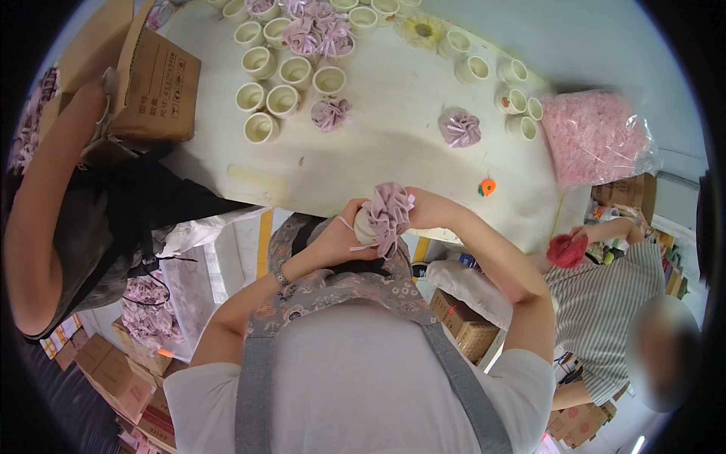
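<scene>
Close to my waist, at the table's near edge, I hold a lilac drawstring pouch (391, 210) with a gathered, ruffled top. A cream cup (365, 227) shows at its left side, partly covered by cloth and fingers; I cannot tell how far it sits inside the pouch. My left hand (339, 238) is closed round the cup and the pouch's lower part, with a thin ribbon hanging by the fingers. From the right, my right hand (425, 209) grips the pouch near its ruffle; its fingertips are mostly hidden behind the cloth.
Several cream cups (283, 101) and lilac pouches (330, 113) stand across the white table (386, 136). A small orange item (487, 187) and a bag of pink filling (601, 136) lie right. A co-worker reaches into a carton (155, 83) at left; another holds red cloth (567, 250).
</scene>
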The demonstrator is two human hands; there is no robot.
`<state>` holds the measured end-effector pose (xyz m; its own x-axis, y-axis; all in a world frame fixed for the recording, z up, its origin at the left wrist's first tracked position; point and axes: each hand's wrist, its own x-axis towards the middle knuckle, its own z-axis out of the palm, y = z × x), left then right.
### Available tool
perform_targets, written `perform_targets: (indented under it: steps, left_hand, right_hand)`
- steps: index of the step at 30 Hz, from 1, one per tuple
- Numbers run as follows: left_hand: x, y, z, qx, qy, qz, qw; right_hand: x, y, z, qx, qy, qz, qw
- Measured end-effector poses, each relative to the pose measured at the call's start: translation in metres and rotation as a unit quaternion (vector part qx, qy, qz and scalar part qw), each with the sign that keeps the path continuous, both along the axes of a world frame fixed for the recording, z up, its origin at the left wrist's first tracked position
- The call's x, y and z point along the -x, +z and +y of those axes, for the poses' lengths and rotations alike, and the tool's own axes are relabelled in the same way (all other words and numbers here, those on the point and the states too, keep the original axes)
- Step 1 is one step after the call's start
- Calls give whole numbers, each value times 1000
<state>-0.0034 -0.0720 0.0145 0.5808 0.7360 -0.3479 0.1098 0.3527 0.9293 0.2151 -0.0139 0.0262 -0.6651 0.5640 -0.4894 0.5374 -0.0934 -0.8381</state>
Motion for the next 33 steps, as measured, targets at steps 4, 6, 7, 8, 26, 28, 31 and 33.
perform_targets:
  steps: [4, 6, 7, 8, 26, 28, 31, 33]
  left_hand:
    - [5, -20, -4, -66, 1, 15, 998]
    - [7, -20, -6, -57, 5, 20, 998]
    - [9, -18, -4, -37, 11, 5, 999]
    - [10, -17, -3, -17, 18, -10, 1000]
    - [2, -14, 2, -46, -7, 78, 996]
    - [0, -12, 3, -32, -15, 84, 996]
    - [-1, -12, 3, 1, -27, 59, 998]
    - [-2, -14, 3, 27, -41, 55, 997]
  right_hand:
    - [20, 62, -13, -290, 69, -178, 938]
    - [14, 78, -20, -376, 18, -149, 914]
    - [12, 75, -25, -387, -41, -123, 913]
    - [12, 71, -23, -326, -23, -156, 932]
    - [-5, 35, -17, -84, -94, -62, 990]
    - [-8, 20, -11, -59, -56, -46, 996]
    - [-6, -8, -6, 24, -38, -38, 998]
    - [-4, -22, -16, -51, -38, 33, 997]
